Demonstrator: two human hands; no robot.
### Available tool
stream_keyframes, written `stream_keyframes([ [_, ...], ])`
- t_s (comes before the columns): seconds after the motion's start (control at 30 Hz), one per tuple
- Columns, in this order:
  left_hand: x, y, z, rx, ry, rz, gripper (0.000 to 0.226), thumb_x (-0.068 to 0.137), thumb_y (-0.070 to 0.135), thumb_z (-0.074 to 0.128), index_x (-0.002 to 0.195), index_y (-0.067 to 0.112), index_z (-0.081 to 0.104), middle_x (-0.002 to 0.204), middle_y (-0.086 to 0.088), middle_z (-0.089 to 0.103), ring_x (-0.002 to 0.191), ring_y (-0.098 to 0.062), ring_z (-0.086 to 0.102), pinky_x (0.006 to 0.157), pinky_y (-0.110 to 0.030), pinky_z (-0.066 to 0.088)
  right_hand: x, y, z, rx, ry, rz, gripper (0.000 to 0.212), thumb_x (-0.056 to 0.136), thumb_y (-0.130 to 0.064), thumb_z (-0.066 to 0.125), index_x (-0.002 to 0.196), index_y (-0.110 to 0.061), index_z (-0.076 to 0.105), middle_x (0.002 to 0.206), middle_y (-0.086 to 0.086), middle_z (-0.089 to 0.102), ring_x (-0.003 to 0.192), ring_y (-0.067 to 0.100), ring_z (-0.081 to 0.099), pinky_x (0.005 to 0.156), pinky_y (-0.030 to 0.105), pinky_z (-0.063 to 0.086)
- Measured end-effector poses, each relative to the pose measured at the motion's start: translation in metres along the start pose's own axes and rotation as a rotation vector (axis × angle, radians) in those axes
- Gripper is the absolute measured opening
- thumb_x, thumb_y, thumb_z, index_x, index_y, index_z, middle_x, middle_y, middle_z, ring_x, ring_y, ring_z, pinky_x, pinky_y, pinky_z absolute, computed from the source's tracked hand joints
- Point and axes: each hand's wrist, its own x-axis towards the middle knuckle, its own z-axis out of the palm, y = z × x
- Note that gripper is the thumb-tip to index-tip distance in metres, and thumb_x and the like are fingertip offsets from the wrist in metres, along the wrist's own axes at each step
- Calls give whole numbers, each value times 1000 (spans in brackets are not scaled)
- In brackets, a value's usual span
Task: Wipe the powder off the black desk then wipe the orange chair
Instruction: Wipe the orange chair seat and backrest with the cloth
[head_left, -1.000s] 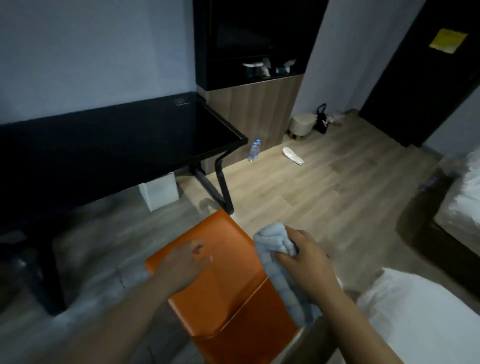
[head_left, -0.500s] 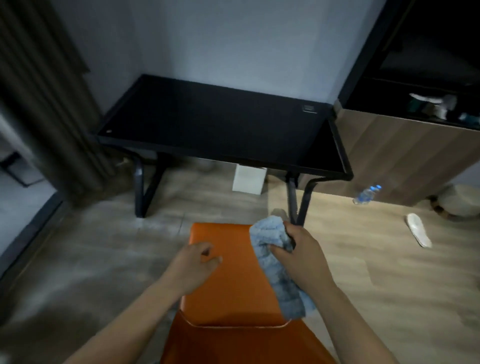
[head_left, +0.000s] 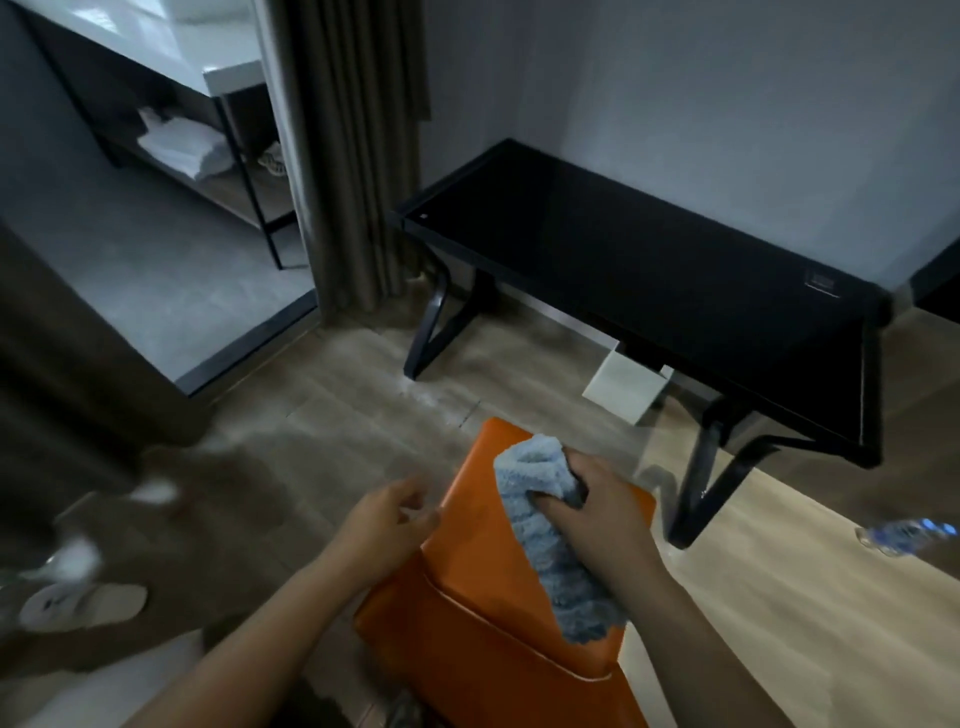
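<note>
The orange chair (head_left: 478, 525) stands right below me, its seat and backrest seen from above. My right hand (head_left: 597, 509) grips a bunched light-blue cloth (head_left: 540, 499) and presses it onto the seat's right half; the cloth's tail hangs down over the backrest. My left hand (head_left: 387, 525) rests against the chair's left edge with its fingers curled round that edge. The black desk (head_left: 649, 260) stands against the wall beyond the chair, its glossy top dark. White powder dusts the wooden floor (head_left: 363, 415) in front of the desk.
A brown curtain (head_left: 358, 156) hangs left of the desk, with a tiled room and a towel shelf (head_left: 182, 150) behind it. A white box (head_left: 623, 389) sits under the desk. A water bottle (head_left: 909, 535) lies at right, white slippers (head_left: 83, 603) at lower left.
My view has swung left, bringing the curtain and tiled room into sight. My right hand has slid the cloth toward the seat's middle. My left hand has shifted from the seat top to its left edge.
</note>
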Motion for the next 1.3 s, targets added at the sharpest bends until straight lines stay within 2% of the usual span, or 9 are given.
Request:
stream_keyframes([
  [0.1,-9,-4,1,-41,21,-20,38,92,39,58,126,21,56,120,4,59,103,-9,57,82,-22,47,-5,-5,7,-11,-30,-15,29,88,-39,63,116,-34,59,107,-13,60,90,-1,57,74,13,45],
  [0.23,-20,-3,8,-149,59,-49,28,93,38,58,114,20,61,108,1,66,96,-13,63,81,-29,53,-10,-7,11,75,-94,-35,22,86,-38,65,108,-39,61,103,-15,63,89,-2,59,74,17,48],
  [0.33,-28,2,20,-269,127,-78,39,92,42,58,122,17,61,109,2,66,97,-11,62,76,-21,50,-8,-5,8,226,-179,-75,22,86,-30,69,103,-43,62,102,-12,66,90,-3,61,73,14,50],
  [0.4,-36,7,32,-341,186,-115,47,89,48,58,126,18,59,112,2,65,97,-8,61,78,-19,49,-5,-2,3,281,-236,-99,21,87,-30,69,97,-46,61,97,-12,68,90,0,64,75,23,54],
  [0.57,-66,32,75,-447,289,-228,52,88,52,56,128,20,56,119,3,62,101,-7,59,76,-18,48,5,24,-18,407,-407,-161,15,84,-35,71,97,-32,65,94,-2,72,87,14,69,79,42,58],
  [0.77,-124,79,138,-582,478,-369,49,86,54,54,125,24,57,116,7,63,104,-7,60,91,-32,53,-2,53,-37,406,-628,-229,21,86,-28,70,105,-28,62,96,-5,71,87,5,68,67,19,53],
  [0.97,-169,98,182,-777,624,-437,70,75,68,49,131,25,52,122,8,60,110,-7,58,92,-28,51,-34,55,-36,444,-837,-240,18,90,-20,66,106,-27,62,99,-2,72,93,12,69,75,28,58],
  [1.1,-188,103,205,-997,628,-375,56,81,60,57,125,25,54,114,10,64,100,-4,65,79,-20,54,-60,57,-34,497,-960,-196,23,91,-25,62,114,-22,61,105,2,72,97,15,69,79,31,58],
  [1.3,-223,103,244,-1201,640,-314,41,83,42,65,119,22,59,106,9,72,97,-7,69,76,-22,55,-110,75,-25,450,-883,-186,14,91,-32,60,105,-28,61,92,-3,72,88,12,70,72,27,57],
])
